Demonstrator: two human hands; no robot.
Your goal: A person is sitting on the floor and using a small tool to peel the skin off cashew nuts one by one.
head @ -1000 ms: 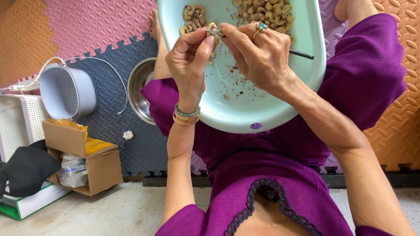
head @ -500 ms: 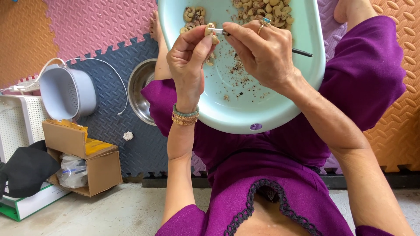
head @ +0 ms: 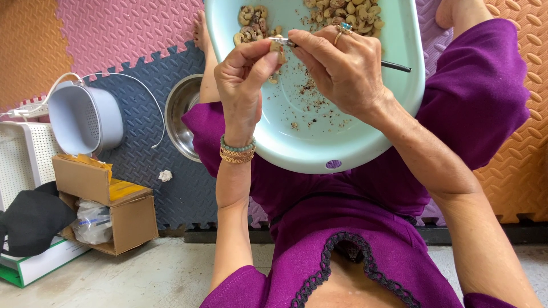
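A pale green plastic basin (head: 319, 148) rests on my lap, over purple clothing. My left hand (head: 242, 85) pinches a cashew nut (head: 278, 48) between thumb and fingers above the basin. My right hand (head: 339, 65), wearing a blue-stone ring, grips a thin dark-handled tool (head: 397, 67) whose metal tip touches the nut. Two heaps of cashew nuts lie at the basin's far side: a smaller one (head: 251, 25) on the left and a larger one (head: 348, 14) on the right. Brown skin flakes (head: 311, 94) are scattered over the basin's bottom.
A steel bowl (head: 180, 117) sits on the dark foam mat to my left. Further left stand a grey plastic colander (head: 85, 117) with a white cable, a white perforated crate (head: 20, 157), an open cardboard box (head: 111, 214) and a black cloth (head: 31, 222).
My left hand has turned the nut slightly and lowered it a little against the tool tip. The view has shifted slightly; the hands stay over the basin.
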